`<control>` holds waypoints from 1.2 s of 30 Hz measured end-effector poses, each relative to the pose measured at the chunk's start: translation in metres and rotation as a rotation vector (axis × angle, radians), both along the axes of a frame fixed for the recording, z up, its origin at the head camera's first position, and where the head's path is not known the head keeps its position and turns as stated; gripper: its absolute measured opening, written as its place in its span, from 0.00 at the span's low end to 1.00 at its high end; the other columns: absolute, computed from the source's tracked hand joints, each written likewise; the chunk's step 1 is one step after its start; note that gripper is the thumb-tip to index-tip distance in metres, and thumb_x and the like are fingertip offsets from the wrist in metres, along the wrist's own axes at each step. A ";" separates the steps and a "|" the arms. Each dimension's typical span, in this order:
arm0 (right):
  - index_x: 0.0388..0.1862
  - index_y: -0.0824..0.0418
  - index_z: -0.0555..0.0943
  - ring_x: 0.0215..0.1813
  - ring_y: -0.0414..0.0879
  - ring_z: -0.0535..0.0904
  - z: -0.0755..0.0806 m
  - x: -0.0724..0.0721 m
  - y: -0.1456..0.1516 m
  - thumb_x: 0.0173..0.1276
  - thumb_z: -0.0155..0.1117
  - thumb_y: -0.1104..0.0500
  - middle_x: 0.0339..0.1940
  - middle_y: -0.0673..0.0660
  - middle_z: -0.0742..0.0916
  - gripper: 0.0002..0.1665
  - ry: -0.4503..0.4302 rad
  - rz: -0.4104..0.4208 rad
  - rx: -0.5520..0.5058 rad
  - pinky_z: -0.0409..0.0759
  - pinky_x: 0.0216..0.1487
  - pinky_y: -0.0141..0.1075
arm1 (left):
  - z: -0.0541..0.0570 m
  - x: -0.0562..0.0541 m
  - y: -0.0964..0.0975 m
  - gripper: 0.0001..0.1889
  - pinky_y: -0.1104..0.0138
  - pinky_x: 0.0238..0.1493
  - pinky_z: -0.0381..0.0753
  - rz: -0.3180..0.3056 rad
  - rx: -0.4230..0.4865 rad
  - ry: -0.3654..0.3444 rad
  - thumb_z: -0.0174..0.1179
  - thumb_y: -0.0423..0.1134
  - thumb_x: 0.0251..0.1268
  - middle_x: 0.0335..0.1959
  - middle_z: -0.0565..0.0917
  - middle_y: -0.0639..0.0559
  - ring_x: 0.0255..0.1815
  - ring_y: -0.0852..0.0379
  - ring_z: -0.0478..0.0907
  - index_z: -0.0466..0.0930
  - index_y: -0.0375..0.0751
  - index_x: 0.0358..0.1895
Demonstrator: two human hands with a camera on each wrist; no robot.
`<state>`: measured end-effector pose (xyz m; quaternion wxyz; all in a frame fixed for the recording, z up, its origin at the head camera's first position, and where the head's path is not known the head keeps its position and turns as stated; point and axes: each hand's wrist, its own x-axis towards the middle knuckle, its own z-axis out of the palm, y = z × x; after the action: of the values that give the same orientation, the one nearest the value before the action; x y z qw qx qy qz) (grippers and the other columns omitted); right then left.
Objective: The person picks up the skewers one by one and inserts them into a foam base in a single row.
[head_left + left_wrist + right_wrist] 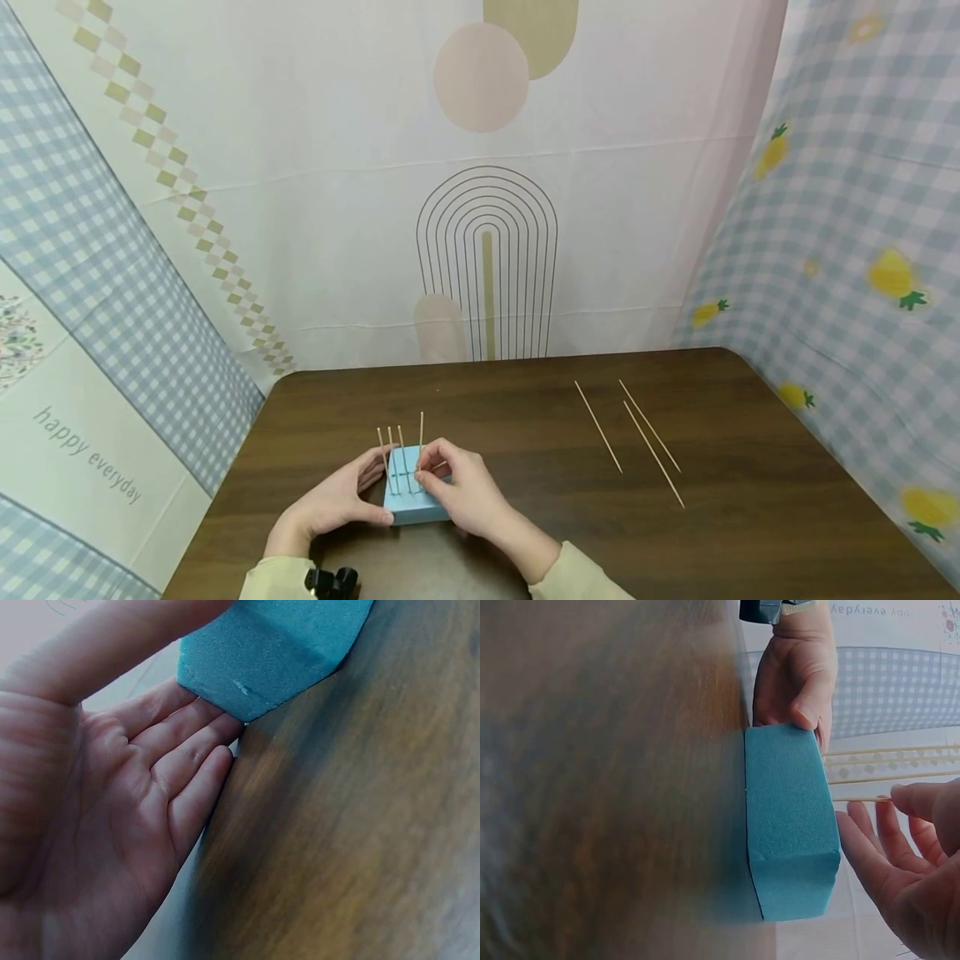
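- Our left hand [348, 493], thumb and fingers apart, braces the blue foam block [422, 513] on its right.
- Our right hand [468, 492] pinches one wooden skewer [422, 429].
- We're seemingly inserting; next calls for steady pushing.

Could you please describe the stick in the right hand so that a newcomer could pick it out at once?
On the brown table, find the light blue block touched by the left hand. Three thin sticks rise from it; yours stands upright to their right. Unlike those, it is pinched in the right hand.
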<state>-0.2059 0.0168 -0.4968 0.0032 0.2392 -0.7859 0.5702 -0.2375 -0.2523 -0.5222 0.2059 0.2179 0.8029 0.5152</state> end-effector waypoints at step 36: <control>0.38 0.53 0.82 0.37 0.28 0.81 0.007 -0.003 -0.006 0.76 0.70 0.65 0.31 0.39 0.86 0.08 0.112 0.016 0.278 0.81 0.42 0.26 | -0.002 -0.002 -0.001 0.56 0.82 0.67 0.62 0.000 0.018 -0.021 0.80 0.39 0.63 0.85 0.53 0.29 0.84 0.28 0.52 0.49 0.30 0.86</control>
<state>-0.2091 0.0105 -0.4901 0.0091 0.2750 -0.8540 0.4416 -0.2398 -0.2535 -0.5243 0.2125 0.2143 0.7961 0.5246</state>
